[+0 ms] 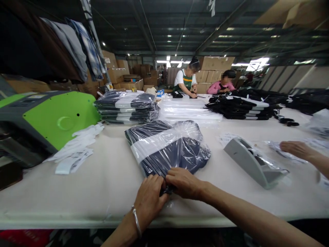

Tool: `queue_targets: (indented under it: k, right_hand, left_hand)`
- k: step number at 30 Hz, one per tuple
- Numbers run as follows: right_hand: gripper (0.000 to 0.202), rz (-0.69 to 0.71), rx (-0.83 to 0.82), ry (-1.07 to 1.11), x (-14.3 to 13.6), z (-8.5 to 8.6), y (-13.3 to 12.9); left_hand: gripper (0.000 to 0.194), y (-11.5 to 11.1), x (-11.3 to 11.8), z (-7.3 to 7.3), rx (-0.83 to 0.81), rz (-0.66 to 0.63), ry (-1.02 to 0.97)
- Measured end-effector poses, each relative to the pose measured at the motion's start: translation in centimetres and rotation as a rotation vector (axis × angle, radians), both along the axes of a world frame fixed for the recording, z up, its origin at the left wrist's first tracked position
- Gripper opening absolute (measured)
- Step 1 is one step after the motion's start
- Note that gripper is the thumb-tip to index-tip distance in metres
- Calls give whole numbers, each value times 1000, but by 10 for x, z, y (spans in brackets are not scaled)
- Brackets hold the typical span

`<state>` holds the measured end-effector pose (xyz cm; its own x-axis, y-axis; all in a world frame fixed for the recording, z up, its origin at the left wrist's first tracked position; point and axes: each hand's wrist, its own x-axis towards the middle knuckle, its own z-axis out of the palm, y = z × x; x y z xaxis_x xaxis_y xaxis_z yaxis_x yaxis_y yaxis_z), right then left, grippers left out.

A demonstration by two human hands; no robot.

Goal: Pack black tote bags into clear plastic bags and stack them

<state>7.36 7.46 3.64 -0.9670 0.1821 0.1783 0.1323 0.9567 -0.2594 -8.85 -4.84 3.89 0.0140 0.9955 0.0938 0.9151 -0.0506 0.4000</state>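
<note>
A dark folded garment with a white band lies in a clear plastic bag (154, 144) on the table in front of me. My left hand (151, 195), with a silver bangle at the wrist, is closed on the near edge of the bag. Right beside it, my right hand (183, 183) grips the same edge with curled fingers. The two hands nearly touch, and the pinched plastic is mostly hidden under them. The far end of the bag looks puffed and wrinkled.
A grey tape dispenser (249, 161) stands to the right, near another person's hand (295, 150). On the left are a green machine (64, 120) and printed labels (77, 154). Behind are bagged garments (125, 106) and black garments (239, 106). Two people work across the table (108, 199).
</note>
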Motion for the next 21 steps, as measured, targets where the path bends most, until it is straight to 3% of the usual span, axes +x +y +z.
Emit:
queue_targets:
  k: [3,7,11,14,16,19,21]
  right_hand:
    - [17,-37,-174,48,5,0,1]
    - [24,-39,-345,-10,1,8,3]
    - [15,-58,-166,59,-3,5,-7]
    - [4,-60,7,173,-5,-7,-21]
    - [9,-77,95,255,-6,-17,-29]
    - [21,-117,131,352,-8,-30,-35]
    - [18,-135,65,356,-9,-32,-35]
  left_hand:
    - [8,-7,-1,2,-2,16,-41]
    - [8,-9,1,2,5,18,98]
    - [16,-10,7,-7,106,7,227]
    - [20,-17,5,-15,215,-38,301]
    - [17,-23,1,-16,244,-55,294]
    - [20,-29,-5,-10,223,12,258]
    - [16,-29,-7,-6,184,68,268]
